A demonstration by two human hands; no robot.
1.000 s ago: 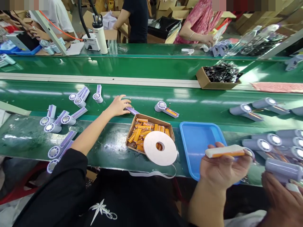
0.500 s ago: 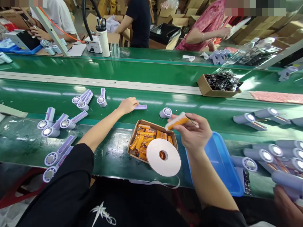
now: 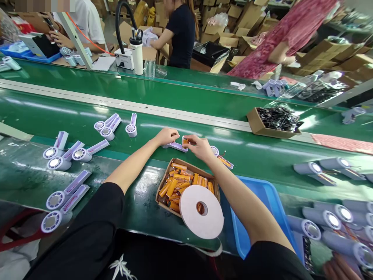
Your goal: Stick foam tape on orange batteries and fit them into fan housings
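My left hand (image 3: 167,137) is closed on a lavender handheld fan housing (image 3: 179,147), whose open handle points right; its round head is mostly hidden under the hand. Pinched in my right hand (image 3: 199,147) is an orange battery (image 3: 185,141) with a white end, held right above the handle's far end. Just past my right wrist lies another fan housing (image 3: 215,151) with orange showing in its handle. Below both hands stands a cardboard box (image 3: 159,190) of orange batteries. A white tape roll (image 3: 190,217) leans on its front right corner.
Several fan housings (image 3: 83,154) lie to the left; more fan bodies (image 3: 329,217) crowd the right, by another person's hand (image 3: 339,268). A blue tray (image 3: 240,233) sits under my right forearm. Beyond the belt's rail stand a box of black parts (image 3: 262,126) and co-workers.
My right hand has carried the orange battery leftward, from above the blue tray to the housing in my left hand. The view has shifted slightly. Across the belt, the person in pink has turned.
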